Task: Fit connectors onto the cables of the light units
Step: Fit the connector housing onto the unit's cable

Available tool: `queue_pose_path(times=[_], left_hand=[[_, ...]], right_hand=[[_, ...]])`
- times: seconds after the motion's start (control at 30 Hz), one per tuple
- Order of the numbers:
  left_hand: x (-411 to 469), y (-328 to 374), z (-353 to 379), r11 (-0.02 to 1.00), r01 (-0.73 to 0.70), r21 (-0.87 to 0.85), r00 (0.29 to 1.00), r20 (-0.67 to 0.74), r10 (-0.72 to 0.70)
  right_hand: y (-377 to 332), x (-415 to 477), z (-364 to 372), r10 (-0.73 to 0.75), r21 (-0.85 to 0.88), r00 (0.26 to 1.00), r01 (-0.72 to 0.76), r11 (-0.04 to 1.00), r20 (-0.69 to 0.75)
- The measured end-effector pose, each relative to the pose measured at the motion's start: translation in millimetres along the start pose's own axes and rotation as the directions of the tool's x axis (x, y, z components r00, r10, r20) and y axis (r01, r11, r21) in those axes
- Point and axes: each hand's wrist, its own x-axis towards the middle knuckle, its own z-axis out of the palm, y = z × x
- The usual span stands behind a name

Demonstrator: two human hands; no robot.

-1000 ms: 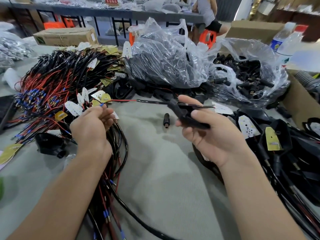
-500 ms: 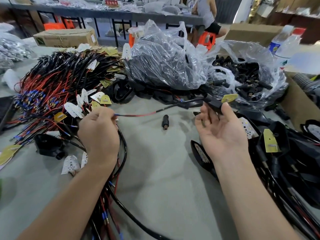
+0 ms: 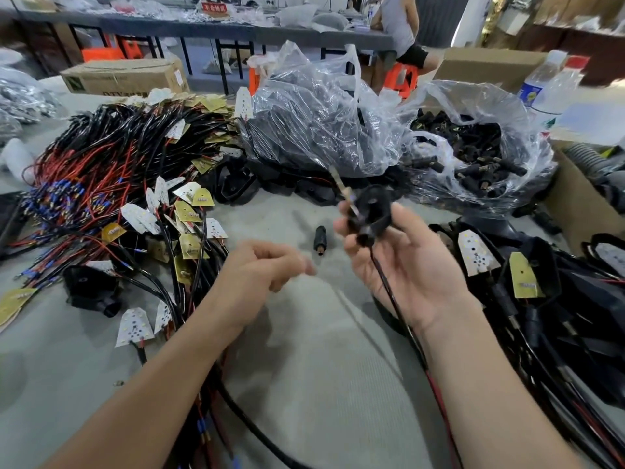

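grey tabletop [image 3: 321, 367]: right hand [image 3: 416, 265] grips black light unit [image 3: 370, 211].

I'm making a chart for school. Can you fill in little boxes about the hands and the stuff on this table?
Right hand: holds a black light unit, its cable running down across the palm
Left hand: loosely curled, blurred, nothing seen in it
Loose connector: lies on the table, untouched
Bag of connectors: far right, open
Cable pile: left side, red and black
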Motion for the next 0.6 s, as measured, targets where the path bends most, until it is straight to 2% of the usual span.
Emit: queue_pose_path(times=[0.07,0.13,0.2,0.27,0.37,0.47,0.6], left_hand=[[3.4,-1.1,-1.3,0.981,0.058,-0.185,0.998,-0.004,-0.059],[6.5,-2.3,-5.0,0.947,0.104,-0.303,0.99,0.128,-0.068],[6.2,1.6,-7.1,0.936,0.102,-0.336,0.959,0.283,-0.003],[5.0,3.7,-7.3,0.911,0.107,-0.399,0.936,0.348,0.043],[5.0,4.7,-4.4,0.837,0.146,-0.528,0.961,0.278,0.007],[8.6,3.2,-5.8,0.77,0.145,-0.621,0.984,0.169,-0.049],[9.8,0.9,-5.3,0.819,0.062,-0.571,0.99,-0.071,-0.124]], right_hand=[[11.8,4.4,7.9,0.107,-0.103,0.994,-0.106,0.989,0.008],[20.9,8.2,12.8,0.163,-0.12,0.987,-0.163,0.979,-0.006],[25.0,9.8,12.7,0.154,-0.131,0.988,-0.154,0.979,-0.011],[27.6,9.9,10.8,0.142,-0.192,0.99,-0.137,0.972,0.011],[32.1,9.2,10.9,0.143,-0.236,0.988,-0.127,0.963,0.052],[36.0,9.1,12.4,0.106,-0.354,0.994,-0.109,0.929,-0.027],[42.8,11.3,11.1,-0.029,-0.547,0.986,-0.065,0.834,-0.162]])
